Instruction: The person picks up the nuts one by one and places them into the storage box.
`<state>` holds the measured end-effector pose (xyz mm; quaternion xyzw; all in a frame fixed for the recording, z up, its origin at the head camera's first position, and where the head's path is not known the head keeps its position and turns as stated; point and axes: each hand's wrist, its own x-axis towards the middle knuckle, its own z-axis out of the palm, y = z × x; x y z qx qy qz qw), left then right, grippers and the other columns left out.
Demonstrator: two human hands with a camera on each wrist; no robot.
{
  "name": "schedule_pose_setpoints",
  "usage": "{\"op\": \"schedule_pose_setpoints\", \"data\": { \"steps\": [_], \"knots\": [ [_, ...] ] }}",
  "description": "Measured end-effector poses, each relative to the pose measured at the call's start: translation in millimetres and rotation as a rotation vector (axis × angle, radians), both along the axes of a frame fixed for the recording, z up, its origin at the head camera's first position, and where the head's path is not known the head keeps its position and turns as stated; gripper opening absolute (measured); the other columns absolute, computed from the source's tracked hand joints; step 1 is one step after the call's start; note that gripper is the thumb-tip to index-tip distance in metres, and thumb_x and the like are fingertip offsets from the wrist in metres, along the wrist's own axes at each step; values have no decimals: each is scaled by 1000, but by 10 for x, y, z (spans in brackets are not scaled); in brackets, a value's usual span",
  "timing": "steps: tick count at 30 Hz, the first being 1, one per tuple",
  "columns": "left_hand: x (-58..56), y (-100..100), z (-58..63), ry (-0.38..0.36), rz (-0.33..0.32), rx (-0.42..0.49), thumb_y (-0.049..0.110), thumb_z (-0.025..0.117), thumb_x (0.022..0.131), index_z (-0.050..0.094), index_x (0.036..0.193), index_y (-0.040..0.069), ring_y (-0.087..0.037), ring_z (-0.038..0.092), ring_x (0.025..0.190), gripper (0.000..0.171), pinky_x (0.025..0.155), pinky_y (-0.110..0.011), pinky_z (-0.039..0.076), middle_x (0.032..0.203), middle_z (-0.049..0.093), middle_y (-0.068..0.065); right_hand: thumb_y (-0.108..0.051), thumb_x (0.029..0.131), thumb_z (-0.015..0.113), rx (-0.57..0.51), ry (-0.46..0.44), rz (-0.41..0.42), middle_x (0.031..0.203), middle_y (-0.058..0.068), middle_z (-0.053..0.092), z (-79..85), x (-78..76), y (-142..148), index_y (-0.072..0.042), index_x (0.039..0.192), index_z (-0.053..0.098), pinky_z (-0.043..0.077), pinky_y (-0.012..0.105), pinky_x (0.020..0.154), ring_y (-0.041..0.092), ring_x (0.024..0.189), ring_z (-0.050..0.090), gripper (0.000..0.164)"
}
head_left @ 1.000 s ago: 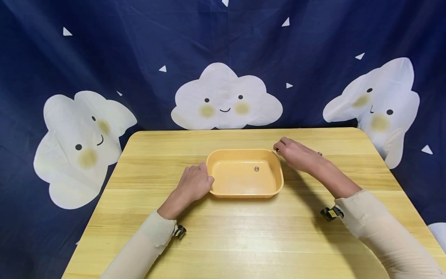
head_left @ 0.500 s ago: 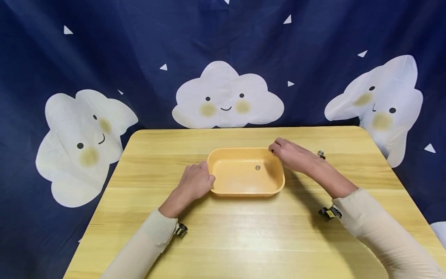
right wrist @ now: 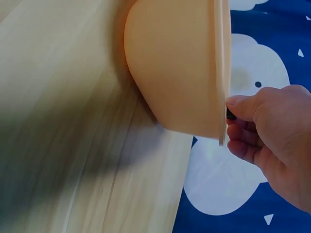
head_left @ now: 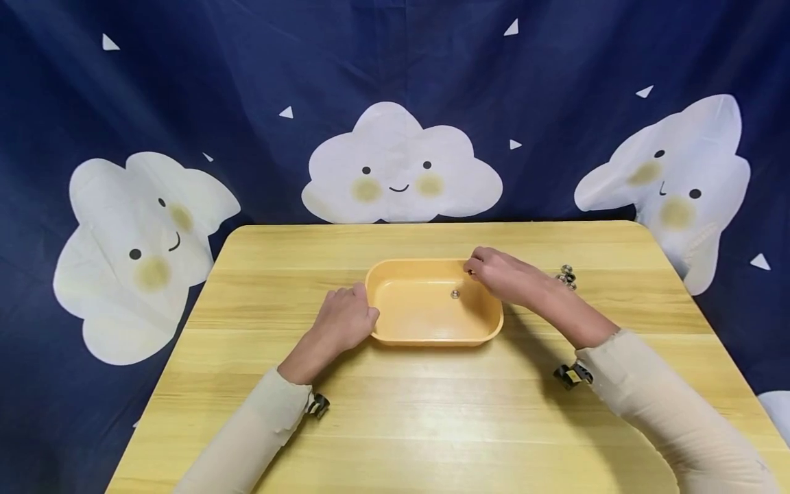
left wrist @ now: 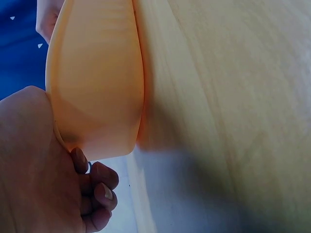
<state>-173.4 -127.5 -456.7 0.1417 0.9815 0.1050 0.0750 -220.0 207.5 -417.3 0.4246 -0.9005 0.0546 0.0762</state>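
Note:
A yellow-orange plastic tray (head_left: 432, 341) with rounded corners sits on the table. My left hand (head_left: 347, 319) grips its left end, thumb over the rim and fingers curled, as the left wrist view shows (left wrist: 43, 165). Inside, toward the back right, lies one small metal nut (head_left: 455, 293). My right hand (head_left: 501, 273) is over the tray's back right corner, pinching a small dark nut (right wrist: 230, 114) between thumb and fingers, mostly hidden by them. The right wrist view puts those fingertips right at the rim.
Several metal nuts (head_left: 566, 276) lie in a small heap on the wooden table (head_left: 395, 418), just behind my right wrist. A dark blue curtain (head_left: 259, 62) with printed clouds hangs behind the table's back edge.
My right hand has moved left, from beside the back right corner to over the tray's rim, uncovering more of the nut heap. The left hand keeps its hold on the tray.

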Motion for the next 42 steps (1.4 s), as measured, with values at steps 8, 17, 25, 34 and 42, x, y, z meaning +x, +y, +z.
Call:
{"op": "schedule_pose_setpoints", "data": {
  "steps": [8,17,25,34,42],
  "knots": [
    [4,5,17,1,7,0,28,44,99,45,90,8,-25,49,71,22,76,-38,35,76,53,-6,4,98,61,-2,16,39,92,12,62,-57,-14,-88,2,102,69,53,33,72,22,83,62,9],
    [9,5,-1,-4,0,-13,28,43,100,44,90,8,-25,48,70,22,75,-37,33,76,52,-6,14,89,62,75,-17,60,92,13,64,-165,9,-178,2,98,70,57,32,74,24,85,65,17],
    [14,10,3,-6,2,-14,27,43,101,43,89,8,-25,47,69,22,75,-37,33,76,51,-6,13,78,72,189,35,65,90,13,64,-248,7,-210,0,94,71,57,31,71,23,80,63,20],
    [21,3,8,-5,-2,-17,27,43,100,43,89,8,-25,48,69,22,74,-37,33,75,51,-6,9,83,71,269,-32,-2,95,14,65,-245,30,-275,1,100,72,59,36,79,26,86,65,18],
    [11,1,4,4,3,-12,27,43,100,44,89,8,-25,48,69,22,74,-37,33,75,52,-6,3,90,67,272,-53,-20,91,12,68,-269,-14,-300,-1,98,75,60,35,76,24,81,67,11]
  ]
}}
